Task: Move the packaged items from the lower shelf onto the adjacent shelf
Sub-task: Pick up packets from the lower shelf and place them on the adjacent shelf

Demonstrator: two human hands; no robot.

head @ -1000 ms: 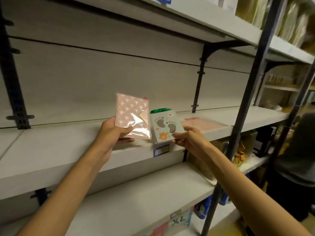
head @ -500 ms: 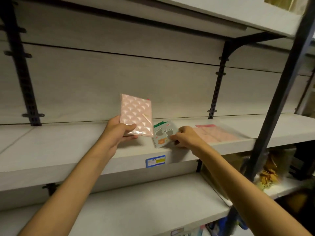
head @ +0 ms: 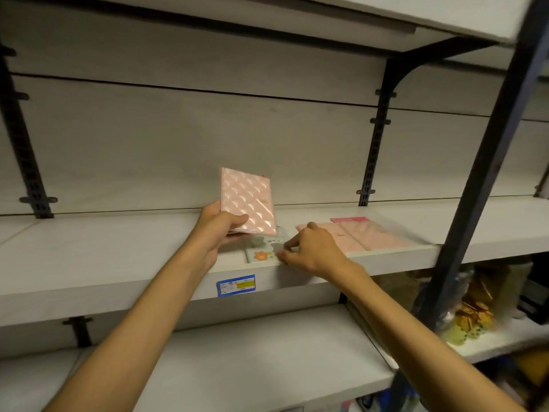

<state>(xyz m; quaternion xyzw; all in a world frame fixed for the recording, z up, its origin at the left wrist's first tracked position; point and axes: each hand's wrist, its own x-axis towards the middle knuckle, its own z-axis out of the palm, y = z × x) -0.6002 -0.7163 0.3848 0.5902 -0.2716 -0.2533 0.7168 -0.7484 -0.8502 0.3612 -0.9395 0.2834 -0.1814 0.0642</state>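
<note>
Left hand [head: 218, 230] gripping upright pink packet [head: 248, 202] — right hand [head: 312, 249] pinching footprint packet [head: 264, 249] flat at shelf [head: 118, 257] front edge.

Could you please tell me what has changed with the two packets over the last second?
The right hand brought the green paw-print packet down from upright in the air to lie flat on the shelf, fingertips still pinching its edge. The left hand still holds the pink packet upright; the flat pink package stayed put.
</note>
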